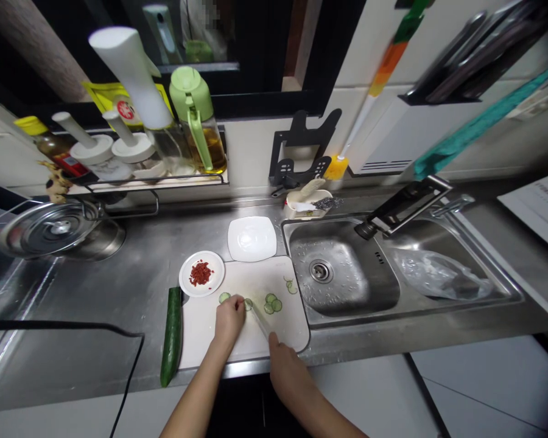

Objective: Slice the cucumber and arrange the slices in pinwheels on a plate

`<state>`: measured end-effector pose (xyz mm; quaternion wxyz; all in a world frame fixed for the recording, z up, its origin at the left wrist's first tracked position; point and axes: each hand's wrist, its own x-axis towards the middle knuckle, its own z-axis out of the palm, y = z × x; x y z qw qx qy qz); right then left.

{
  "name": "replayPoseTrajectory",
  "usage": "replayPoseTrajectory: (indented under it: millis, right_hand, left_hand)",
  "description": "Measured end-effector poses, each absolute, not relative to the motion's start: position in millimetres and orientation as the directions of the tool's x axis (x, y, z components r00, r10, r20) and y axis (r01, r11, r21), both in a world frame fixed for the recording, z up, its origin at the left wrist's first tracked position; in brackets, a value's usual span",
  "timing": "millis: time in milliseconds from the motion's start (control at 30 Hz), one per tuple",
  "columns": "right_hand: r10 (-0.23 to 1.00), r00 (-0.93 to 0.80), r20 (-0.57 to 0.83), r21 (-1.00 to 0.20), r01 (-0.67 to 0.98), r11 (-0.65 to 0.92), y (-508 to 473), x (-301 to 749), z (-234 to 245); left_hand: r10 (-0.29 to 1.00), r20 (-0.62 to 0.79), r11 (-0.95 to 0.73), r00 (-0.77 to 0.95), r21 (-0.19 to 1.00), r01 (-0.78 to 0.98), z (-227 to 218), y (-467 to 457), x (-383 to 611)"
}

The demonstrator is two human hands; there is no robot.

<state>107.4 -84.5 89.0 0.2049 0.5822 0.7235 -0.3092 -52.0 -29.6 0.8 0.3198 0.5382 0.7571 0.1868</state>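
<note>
My left hand is closed over the white cutting board, its fingertips at a thin cucumber slice. In my right hand is the handle of a kitchen knife. Its blade slants up and left across the board, with the tip close to that slice. Another cucumber slice lies just behind my left hand. Right of the blade rests a small cluster of cucumber slices, and thin cucumber trimmings lie near the board's upper right corner.
Left of the board lies a whole cucumber. A small plate bears chopped red pieces, and a white square dish stands behind the board. The sink is at right. A black cable crosses the counter's left side.
</note>
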Motion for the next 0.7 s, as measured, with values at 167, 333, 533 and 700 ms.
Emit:
replayPoseTrajectory:
  millis: [167, 333, 533, 700]
  right_hand:
    - [0.681, -0.209, -0.702, -0.261, 0.965, 0.028, -79.8, 103.6, 98.2]
    - [0.677, -0.224, -0.702, -0.285, 0.958, 0.022, -82.2, 106.6, 96.7]
    - [0.667, -0.22, -0.712, -0.257, 0.965, 0.044, -98.7, 122.1, 88.7]
    - [0.644, -0.198, -0.739, -0.215, 0.975, 0.054, -104.4, 129.7, 87.3]
  left_hand:
    - [0.925, -0.305, 0.374, -0.227, 0.618, 0.692, 1.2, -28.5, -51.7]
    - [0.921, -0.31, 0.384, -0.236, 0.62, 0.684, 3.6, -27.5, -50.6]
    - [0.925, -0.301, 0.376, -0.231, 0.644, 0.666, 2.9, -27.5, -49.1]
    - [0.928, -0.284, 0.371, -0.24, 0.665, 0.648, 7.9, -28.2, -54.6]
